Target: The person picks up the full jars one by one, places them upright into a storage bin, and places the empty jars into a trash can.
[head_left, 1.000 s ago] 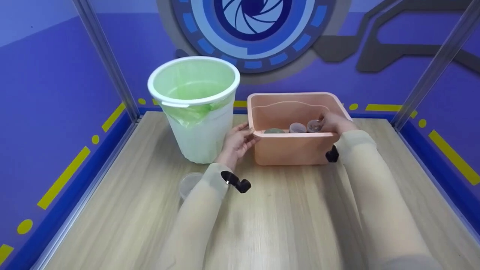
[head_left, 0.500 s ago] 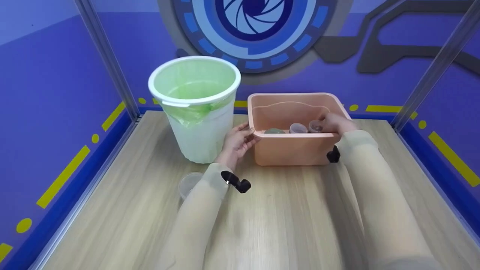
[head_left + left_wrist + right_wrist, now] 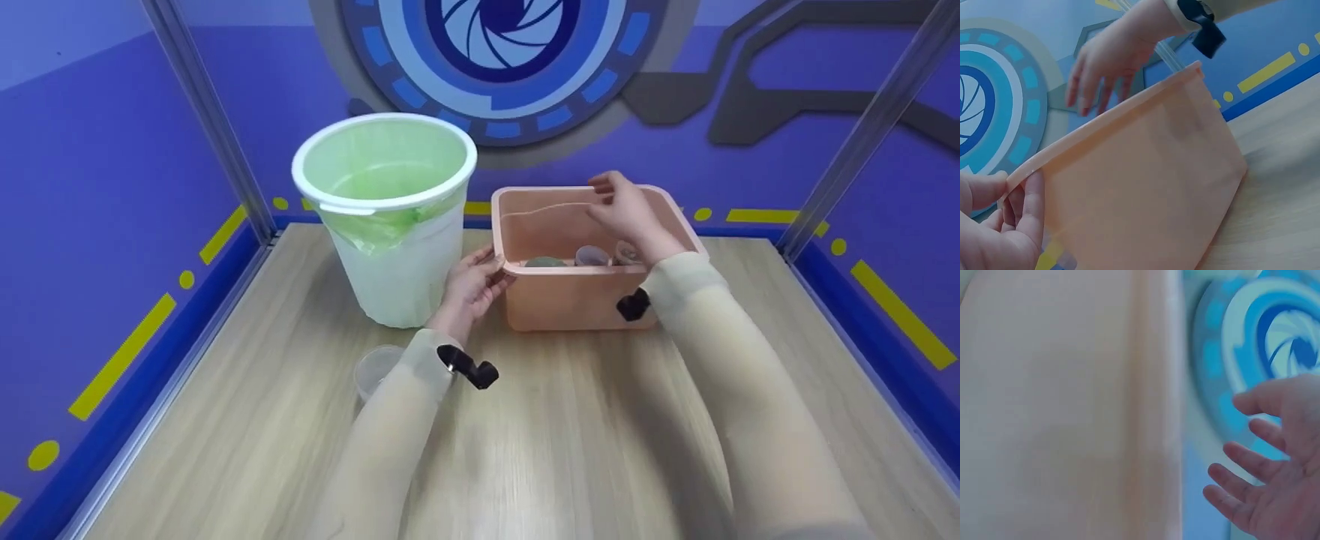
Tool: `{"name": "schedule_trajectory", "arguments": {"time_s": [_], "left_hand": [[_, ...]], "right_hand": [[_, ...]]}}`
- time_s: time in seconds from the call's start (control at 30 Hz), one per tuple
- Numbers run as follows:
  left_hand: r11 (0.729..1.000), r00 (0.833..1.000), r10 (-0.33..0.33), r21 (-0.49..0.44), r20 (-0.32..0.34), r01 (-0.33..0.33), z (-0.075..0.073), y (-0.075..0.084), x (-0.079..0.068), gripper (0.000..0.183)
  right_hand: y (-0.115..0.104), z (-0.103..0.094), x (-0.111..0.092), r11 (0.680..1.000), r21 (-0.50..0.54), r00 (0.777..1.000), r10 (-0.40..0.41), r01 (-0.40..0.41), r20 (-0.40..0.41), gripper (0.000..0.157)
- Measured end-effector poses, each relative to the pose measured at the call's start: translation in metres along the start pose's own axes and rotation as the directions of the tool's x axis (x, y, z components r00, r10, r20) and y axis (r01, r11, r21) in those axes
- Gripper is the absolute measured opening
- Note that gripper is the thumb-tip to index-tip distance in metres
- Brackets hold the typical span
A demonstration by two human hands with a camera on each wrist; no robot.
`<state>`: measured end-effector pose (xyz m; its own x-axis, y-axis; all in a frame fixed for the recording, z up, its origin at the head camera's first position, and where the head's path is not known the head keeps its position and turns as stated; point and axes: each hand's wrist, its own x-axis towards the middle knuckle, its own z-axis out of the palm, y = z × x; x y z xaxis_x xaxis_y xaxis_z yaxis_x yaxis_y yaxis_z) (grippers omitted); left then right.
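Peach rectangular plastic bin (image 3: 570,300) | left hand (image 3: 472,286) pinches near-left rim (image 3: 519,268) | right hand (image 3: 626,211) empty, fingers spread above | steadying step, seemingly; another grasp would need dipping inside

Box (image 3: 564,301) smooth matt plastic; bucket (image 3: 394,281) plastic; liner (image 3: 379,229) thin film; tabletop (image 3: 540,435) wood-grained, faintly glossy.

Left hand (image 3: 471,288) pinching, right hand (image 3: 627,216) hovering, its fingers (image 3: 1248,461) spread, both arms (image 3: 754,375) stretched forward

Near wall of tub (image 3: 577,300) hides bottoms of two cups (image 3: 592,256); left sleeve (image 3: 394,427) partly covers clear container (image 3: 373,366).
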<state>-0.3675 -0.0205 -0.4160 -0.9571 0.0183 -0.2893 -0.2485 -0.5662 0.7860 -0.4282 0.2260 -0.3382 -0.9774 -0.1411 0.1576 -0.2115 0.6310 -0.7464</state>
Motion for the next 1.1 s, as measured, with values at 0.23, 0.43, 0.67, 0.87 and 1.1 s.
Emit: {"name": "schedule_trajectory", "arguments": {"time_s": [0.23,0.43,0.67,0.87,1.1], "left_hand": [[0.997,0.999,0.037,0.07,0.037,-0.04,-0.007,0.013,-0.046,0.054],[0.85,0.891,0.37,0.291,0.263,-0.439,-0.049,0.031,-0.104,0.041],[0.425,0.693,0.64,0.6,0.331,-0.678,-0.131,0.028,-0.129,0.057],[0.412,0.781,0.532,0.706,0.327,-0.576,-0.19,0.011,-0.125,0.089],[0.498,0.902,0.344,0.763,0.262,-0.412,-0.225,-0.008,-0.122,0.113]], "right_hand": [[-0.06,0.038,-0.006,0.909,0.415,0.999,0.054,-0.051,0.005,0.044],[-0.098,0.062,-0.014,0.675,0.707,0.977,0.116,-0.21,0.18,0.047],[-0.123,0.087,-0.012,0.557,0.765,0.946,0.163,-0.322,0.28,0.056],[-0.139,0.1,-0.006,0.474,0.808,0.936,0.197,-0.35,0.29,0.052],[-0.15,0.111,0.0,0.431,0.833,0.937,0.206,-0.347,0.283,0.041]]}}
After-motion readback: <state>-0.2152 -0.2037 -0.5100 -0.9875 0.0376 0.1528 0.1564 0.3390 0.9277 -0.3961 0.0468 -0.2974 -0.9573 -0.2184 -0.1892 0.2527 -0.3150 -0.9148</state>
